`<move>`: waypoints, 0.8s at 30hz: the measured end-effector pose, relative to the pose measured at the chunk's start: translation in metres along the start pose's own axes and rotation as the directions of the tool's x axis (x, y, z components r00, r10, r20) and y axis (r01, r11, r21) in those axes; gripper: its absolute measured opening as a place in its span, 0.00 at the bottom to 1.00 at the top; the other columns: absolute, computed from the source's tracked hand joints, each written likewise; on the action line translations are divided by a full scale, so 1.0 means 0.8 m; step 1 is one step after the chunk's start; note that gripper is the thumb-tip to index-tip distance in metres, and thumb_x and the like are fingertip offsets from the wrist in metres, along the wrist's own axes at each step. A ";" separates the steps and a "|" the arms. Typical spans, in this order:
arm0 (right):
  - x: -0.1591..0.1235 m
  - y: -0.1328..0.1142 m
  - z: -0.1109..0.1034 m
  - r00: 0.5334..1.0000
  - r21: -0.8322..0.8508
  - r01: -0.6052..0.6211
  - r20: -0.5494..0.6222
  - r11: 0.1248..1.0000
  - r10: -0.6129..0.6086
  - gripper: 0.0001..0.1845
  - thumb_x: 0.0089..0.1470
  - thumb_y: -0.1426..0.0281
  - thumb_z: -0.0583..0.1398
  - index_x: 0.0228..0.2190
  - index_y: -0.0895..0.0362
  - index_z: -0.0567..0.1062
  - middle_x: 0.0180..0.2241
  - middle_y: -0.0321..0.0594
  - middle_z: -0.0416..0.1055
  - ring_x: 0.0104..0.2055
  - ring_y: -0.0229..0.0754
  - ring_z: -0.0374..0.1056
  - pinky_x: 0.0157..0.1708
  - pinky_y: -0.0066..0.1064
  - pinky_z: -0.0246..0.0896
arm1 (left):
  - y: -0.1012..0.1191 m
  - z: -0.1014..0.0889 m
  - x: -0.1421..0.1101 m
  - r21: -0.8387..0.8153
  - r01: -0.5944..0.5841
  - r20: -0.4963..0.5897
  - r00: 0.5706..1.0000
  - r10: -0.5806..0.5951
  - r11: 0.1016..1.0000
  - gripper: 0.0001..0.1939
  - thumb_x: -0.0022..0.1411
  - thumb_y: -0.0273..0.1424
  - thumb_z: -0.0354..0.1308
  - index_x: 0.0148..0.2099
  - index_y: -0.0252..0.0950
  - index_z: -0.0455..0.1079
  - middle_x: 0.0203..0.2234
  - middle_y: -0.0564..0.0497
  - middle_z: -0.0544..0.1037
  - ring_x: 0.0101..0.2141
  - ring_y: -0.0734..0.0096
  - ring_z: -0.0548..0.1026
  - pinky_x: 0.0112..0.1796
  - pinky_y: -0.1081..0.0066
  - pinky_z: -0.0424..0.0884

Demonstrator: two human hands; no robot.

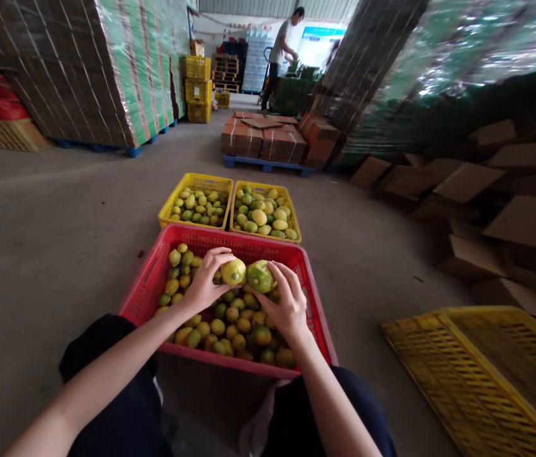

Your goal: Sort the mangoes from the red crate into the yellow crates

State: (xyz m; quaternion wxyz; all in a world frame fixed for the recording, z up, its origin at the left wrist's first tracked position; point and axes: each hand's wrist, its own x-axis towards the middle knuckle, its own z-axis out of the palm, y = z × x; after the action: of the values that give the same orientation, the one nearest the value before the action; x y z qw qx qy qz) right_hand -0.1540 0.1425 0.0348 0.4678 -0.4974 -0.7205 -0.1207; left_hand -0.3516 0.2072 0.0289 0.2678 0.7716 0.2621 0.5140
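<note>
Above the red crate (316,311), both hands are raised side by side, each closed on a lemon. My left hand (207,279) grips a yellow lemon (233,271) with a pale end facing me. In my right hand (287,297) is a greener lemon (261,277), its tip also turned toward me. The two fruits are close together, nearly touching. Below them the red crate holds many loose lemons (217,327), yellow, green and mottled. My forearms and hands hide part of the crate's contents.
Beyond the red crate stand a left yellow crate (168,207) and a right yellow crate (299,227), both holding lemons. An overturned yellow crate (458,374) lies at right, near cardboard boxes (467,184). Wrapped pallet stacks (72,70) and a standing person (280,54) are farther back.
</note>
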 end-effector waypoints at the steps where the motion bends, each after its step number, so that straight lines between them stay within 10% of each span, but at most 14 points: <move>1: 0.001 -0.001 0.000 1.000 0.027 -0.022 -0.001 0.999 0.022 0.33 0.50 0.72 0.64 0.57 0.47 0.63 0.50 0.45 0.69 0.50 0.50 0.69 0.49 0.43 0.69 | 0.001 -0.002 0.001 -0.003 0.018 -0.003 1.000 -0.018 1.000 0.24 0.53 0.32 0.67 0.51 0.40 0.66 0.49 0.43 0.69 0.51 0.60 0.69 0.51 0.59 0.66; 5: 0.007 -0.011 0.002 0.938 0.286 -0.343 0.049 0.895 0.344 0.33 0.43 0.65 0.69 0.51 0.49 0.66 0.47 0.43 0.70 0.46 0.49 0.71 0.43 0.41 0.72 | 0.001 -0.002 0.007 -0.292 0.311 0.091 0.950 -0.297 0.905 0.29 0.44 0.41 0.71 0.47 0.38 0.67 0.43 0.46 0.73 0.45 0.61 0.72 0.44 0.65 0.69; 10: 0.015 -0.028 0.012 0.564 0.551 -0.769 0.344 0.325 0.751 0.23 0.46 0.53 0.64 0.38 0.53 0.66 0.34 0.37 0.73 0.35 0.43 0.72 0.31 0.33 0.73 | -0.005 0.007 0.010 -0.615 0.667 0.321 0.699 -0.639 0.420 0.37 0.37 0.57 0.67 0.41 0.34 0.66 0.33 0.47 0.76 0.36 0.62 0.76 0.36 0.67 0.71; 13: 0.017 -0.033 0.021 0.343 0.544 -0.838 0.593 -0.049 0.728 0.20 0.49 0.51 0.61 0.33 0.54 0.66 0.29 0.38 0.73 0.29 0.42 0.72 0.22 0.31 0.71 | -0.008 0.009 0.008 -0.632 0.750 0.450 0.560 -0.695 0.196 0.37 0.36 0.58 0.66 0.39 0.32 0.67 0.31 0.45 0.77 0.36 0.59 0.76 0.35 0.66 0.72; 16: 0.018 -0.031 0.029 0.222 0.489 -0.821 0.749 -0.295 0.625 0.19 0.51 0.53 0.60 0.33 0.56 0.69 0.25 0.38 0.74 0.22 0.39 0.70 0.16 0.28 0.67 | -0.011 0.007 0.007 -0.598 0.801 0.559 0.453 -0.695 0.041 0.37 0.38 0.58 0.66 0.39 0.31 0.69 0.31 0.42 0.78 0.38 0.57 0.77 0.37 0.65 0.73; 21: 0.013 -0.021 0.038 0.194 0.483 -0.784 0.788 -0.391 0.585 0.20 0.51 0.53 0.60 0.34 0.58 0.70 0.22 0.37 0.73 0.19 0.37 0.68 0.15 0.27 0.66 | -0.009 0.007 0.006 -0.595 0.803 0.559 0.445 -0.700 0.036 0.35 0.43 0.57 0.64 0.42 0.31 0.68 0.34 0.40 0.78 0.38 0.57 0.77 0.38 0.64 0.74; 24: 0.009 -0.019 0.036 0.306 0.592 -0.780 0.644 -0.203 0.701 0.21 0.48 0.53 0.63 0.36 0.55 0.68 0.28 0.37 0.74 0.26 0.40 0.72 0.21 0.30 0.70 | -0.004 0.009 0.005 -0.621 0.736 0.386 0.588 -0.711 0.271 0.33 0.48 0.54 0.63 0.47 0.34 0.66 0.38 0.42 0.77 0.38 0.59 0.77 0.39 0.64 0.74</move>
State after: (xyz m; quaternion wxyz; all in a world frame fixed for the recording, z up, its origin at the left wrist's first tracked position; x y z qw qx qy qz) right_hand -0.1832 0.1582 0.0292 0.5894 -0.5049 -0.2409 0.5828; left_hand -0.3436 0.2110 0.0271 0.7580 0.3973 0.3503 0.3806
